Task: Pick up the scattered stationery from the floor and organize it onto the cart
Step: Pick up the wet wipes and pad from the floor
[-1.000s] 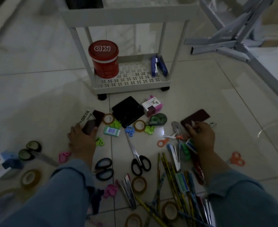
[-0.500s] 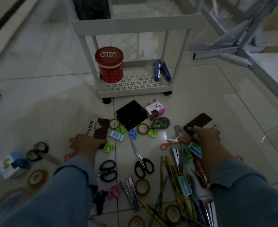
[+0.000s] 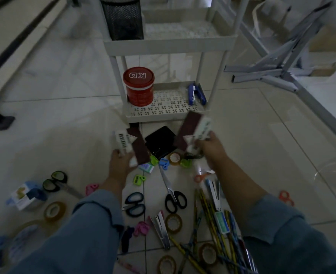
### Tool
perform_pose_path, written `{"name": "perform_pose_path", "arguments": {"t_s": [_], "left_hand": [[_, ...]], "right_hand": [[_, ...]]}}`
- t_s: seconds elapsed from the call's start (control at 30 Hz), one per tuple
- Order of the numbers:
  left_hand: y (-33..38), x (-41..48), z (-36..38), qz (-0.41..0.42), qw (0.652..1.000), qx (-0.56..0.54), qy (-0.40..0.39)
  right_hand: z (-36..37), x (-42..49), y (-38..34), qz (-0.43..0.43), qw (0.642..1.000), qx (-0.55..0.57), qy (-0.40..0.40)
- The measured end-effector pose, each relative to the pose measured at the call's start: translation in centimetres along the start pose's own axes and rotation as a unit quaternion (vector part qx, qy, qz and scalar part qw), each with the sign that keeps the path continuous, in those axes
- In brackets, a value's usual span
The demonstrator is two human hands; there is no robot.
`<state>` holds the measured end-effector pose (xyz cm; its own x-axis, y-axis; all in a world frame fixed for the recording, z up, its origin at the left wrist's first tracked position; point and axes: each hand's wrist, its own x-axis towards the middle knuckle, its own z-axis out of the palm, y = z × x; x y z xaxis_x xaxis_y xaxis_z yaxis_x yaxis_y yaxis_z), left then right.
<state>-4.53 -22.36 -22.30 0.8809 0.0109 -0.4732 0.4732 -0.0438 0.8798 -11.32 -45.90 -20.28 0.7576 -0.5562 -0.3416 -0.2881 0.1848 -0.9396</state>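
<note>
Most of the tiled floor near the person is strewn with stationery, so the task looks to be at an early stage. Beyond the litter stands the white cart. A black mesh pot sits on its upper shelf. A red tin and a blue stapler sit well apart on the bottom shelf, with bare tray between them.

The step in hand looks like the carry to the cart. The left hand grasps the left box, maroon and white, by its lower end. The right hand grasps the right box, a matching one held tilted, its top just before the bottom shelf's rim. Both boxes are blurred, so how the fingers lie cannot be told.

Next, by my judgement, each box must clear that rim and be laid flat in the gap, without knocking the tin or the stapler. On the floor remain a black case, pencils, scissors and tape rolls.
</note>
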Motion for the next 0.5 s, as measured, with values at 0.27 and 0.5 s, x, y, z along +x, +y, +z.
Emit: {"name": "perform_pose_path", "arguments": {"t_s": [0.27, 0.5], "left_hand": [[1.3, -2.9, 4.1, -0.107, 0.971, -0.078, -0.2], [0.5, -3.4, 6.2, -0.05, 0.976, 0.037, -0.21]], "right_hand": [[3.1, -3.1, -0.5, 0.076, 0.985, -0.023, -0.151], [3.0, -4.0, -0.8, 0.081, 0.982, -0.095, -0.142]]}}
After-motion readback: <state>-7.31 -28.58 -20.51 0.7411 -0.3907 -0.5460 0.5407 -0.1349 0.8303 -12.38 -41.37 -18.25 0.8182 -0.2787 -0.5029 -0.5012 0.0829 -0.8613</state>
